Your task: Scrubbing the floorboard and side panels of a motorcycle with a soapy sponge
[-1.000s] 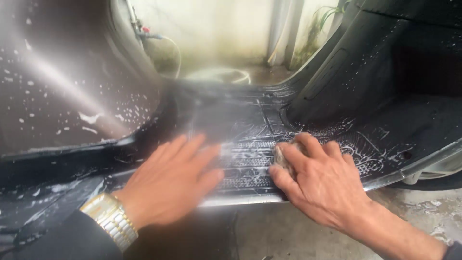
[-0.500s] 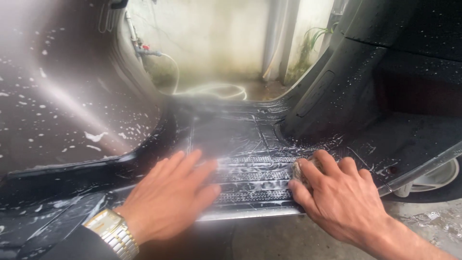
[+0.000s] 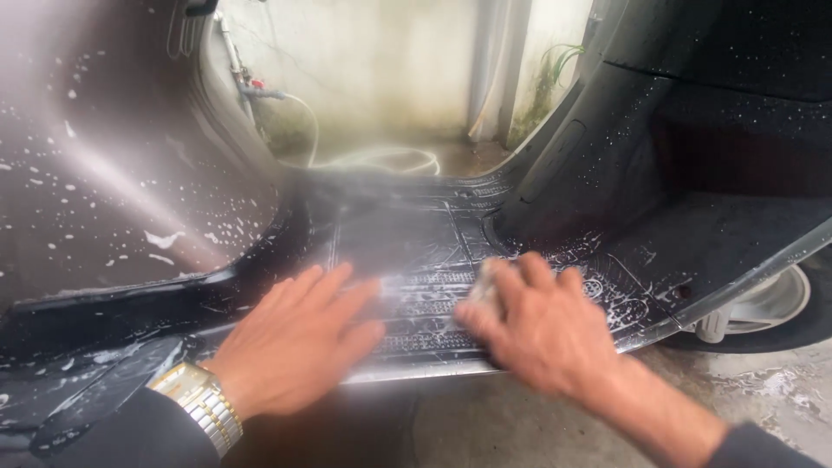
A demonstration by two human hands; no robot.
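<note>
Right hand (image 3: 544,329) slid leftward across soapy scooter footboard (image 3: 407,251) — grip pressed on pale sponge (image 3: 484,288), mostly hidden; left hand (image 3: 299,342) flat, fingers apart, blurred.

Both hands lie on a soapy black scooter footboard (image 3: 407,251), the left hand (image 3: 299,342) flat, the right hand (image 3: 537,325) over a pale sponge (image 3: 483,290) near its front edge.

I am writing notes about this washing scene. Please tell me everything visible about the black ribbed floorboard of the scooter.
The black ribbed scooter floorboard is a flat, dark panel, apparently plastic or rubber, moulded with raised ridges and rectangular sections. It is wet, with white soap foam, thickest near its right side. A thin metallic strip trims its near edge. It lies level between the front shield on the left and the seat base on the right. The left hand rests flat on it; the right hand presses a pale sponge against it.
</note>
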